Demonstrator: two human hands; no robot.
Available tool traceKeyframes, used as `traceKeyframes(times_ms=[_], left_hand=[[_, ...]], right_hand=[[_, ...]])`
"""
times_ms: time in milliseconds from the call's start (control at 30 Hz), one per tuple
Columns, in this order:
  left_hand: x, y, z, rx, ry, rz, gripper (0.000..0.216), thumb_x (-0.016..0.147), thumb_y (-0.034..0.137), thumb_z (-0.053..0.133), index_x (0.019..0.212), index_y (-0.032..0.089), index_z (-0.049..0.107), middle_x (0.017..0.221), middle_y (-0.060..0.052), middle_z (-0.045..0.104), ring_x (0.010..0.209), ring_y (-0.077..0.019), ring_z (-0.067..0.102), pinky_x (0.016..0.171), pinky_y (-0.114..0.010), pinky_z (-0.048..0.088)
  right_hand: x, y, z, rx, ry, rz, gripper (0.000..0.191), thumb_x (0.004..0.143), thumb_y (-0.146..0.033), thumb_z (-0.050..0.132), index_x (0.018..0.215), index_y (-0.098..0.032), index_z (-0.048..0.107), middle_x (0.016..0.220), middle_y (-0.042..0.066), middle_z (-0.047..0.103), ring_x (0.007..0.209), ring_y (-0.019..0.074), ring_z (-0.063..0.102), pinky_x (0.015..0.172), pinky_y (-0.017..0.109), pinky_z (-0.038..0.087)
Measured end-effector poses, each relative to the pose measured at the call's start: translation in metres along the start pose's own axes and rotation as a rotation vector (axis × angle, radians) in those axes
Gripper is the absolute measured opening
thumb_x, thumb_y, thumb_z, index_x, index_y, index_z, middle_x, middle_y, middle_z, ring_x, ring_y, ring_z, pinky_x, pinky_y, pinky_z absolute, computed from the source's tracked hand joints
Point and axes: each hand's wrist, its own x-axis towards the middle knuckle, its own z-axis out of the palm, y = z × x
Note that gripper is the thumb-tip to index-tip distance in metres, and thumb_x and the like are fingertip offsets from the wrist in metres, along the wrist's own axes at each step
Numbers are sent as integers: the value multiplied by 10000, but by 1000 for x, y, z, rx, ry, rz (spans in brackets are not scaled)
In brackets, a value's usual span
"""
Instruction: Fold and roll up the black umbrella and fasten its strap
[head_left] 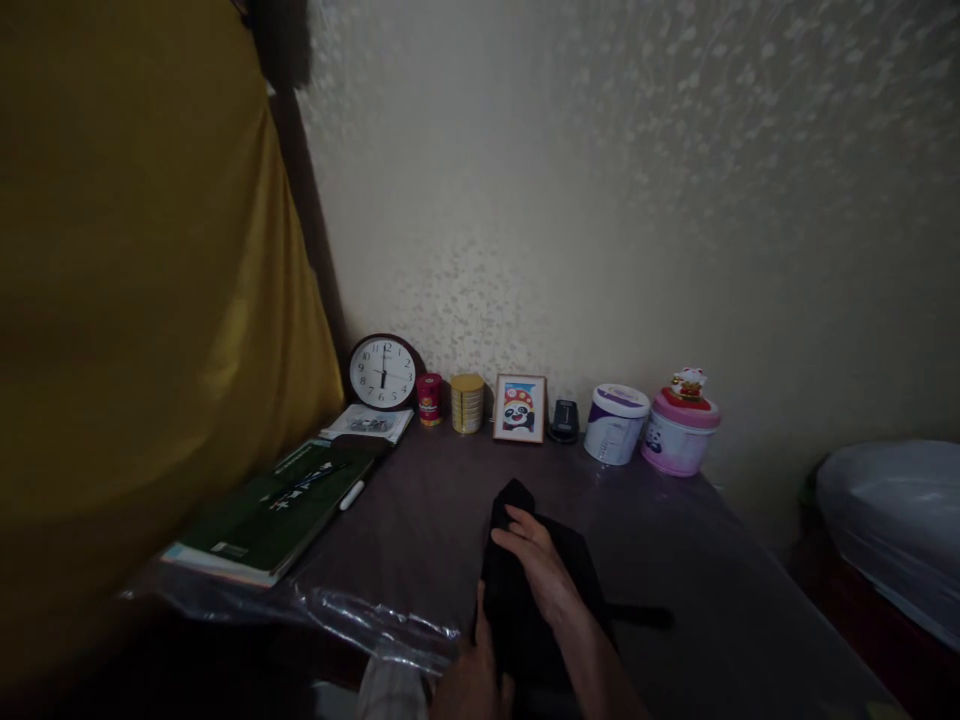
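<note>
Black cloth (pixel 504 590) lies beneath the right hand (pixel 541 572), fingers flat and open; left hand (pixel 471 682) touches its near edge, grip unclear.

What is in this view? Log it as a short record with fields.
right hand: laid open on the black cloth
left hand: at the cloth's near edge; grip unclear
surface: dark table, clear plastic at its front edge
back row: clock, red tin, gold tin, panda picture, white tub, pink tub
left side: green book, yellow curtain
</note>
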Motion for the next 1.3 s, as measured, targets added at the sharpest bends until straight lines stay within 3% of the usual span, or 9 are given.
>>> traceKeyframes(times_ms=[100,200,433,600,700,900,1000,1133,1300], left_hand=[[2,1,1,59,-30,-15,619,756,155,406,1347,51,253,1346,-200,394,1162,-205,488,936,-267,374],[3,-1,1,78,-51,-4,565,765,167,394,1309,42,310,1297,-201,445,1121,-204,519,916,-269,387],[-7,-15,-1,6,-58,-13,647,810,247,365,1381,67,121,1378,-161,373,1146,-181,500,905,-221,383],[-17,-6,-14,42,-50,-67,732,767,233,445,1401,254,79,1427,-145,268,1043,-249,576,810,-344,463],[-17,3,-22,123,-94,-12,858,721,193,506,1380,337,-25,1348,-160,397,1009,-290,592,787,-394,461],[-12,10,-25,136,-122,23,744,785,147,378,1384,279,-45,1012,-98,668,877,-217,642,746,-332,456],[-10,8,-22,143,-126,3,706,806,172,342,1386,228,-55,971,-127,680,854,-242,651,734,-369,462],[-6,6,-17,194,-114,-9,673,812,175,325,1390,218,-17,1014,-165,659,898,-281,639,756,-423,457],[2,9,-11,209,-168,-117,722,792,108,328,1362,202,-104,1012,-160,661,903,-273,638,765,-409,465]], right_hand=[[9,4,11,-40,-29,9,654,550,-309,699,1160,-149,526,1017,76,598,953,202,578,859,291,399],[20,13,16,-113,-23,-7,616,544,-262,687,1126,-141,526,876,23,597,821,172,589,760,270,429],[30,23,21,-243,-63,-75,555,581,-218,651,1112,-143,507,698,-46,542,607,114,534,568,223,402],[32,25,21,-315,-88,-129,555,592,-224,653,1122,-140,509,589,-77,490,545,105,497,517,219,363],[38,30,22,-366,-90,-137,558,593,-210,654,1126,-139,507,573,-75,507,551,114,510,517,224,367],[27,20,22,-299,-261,-144,430,688,-268,608,1094,-155,521,740,6,663,716,156,608,635,260,445],[2,9,12,-281,-412,-320,278,798,-328,520,1025,-178,581,885,45,687,846,170,621,766,300,459],[-26,14,-10,-560,-297,-628,231,870,-319,445,905,-230,656,935,43,672,956,176,580,860,321,434],[-15,31,-22,-821,-307,-773,273,890,-316,417,1073,-251,609,1176,49,593,1210,196,416,1049,424,267]])
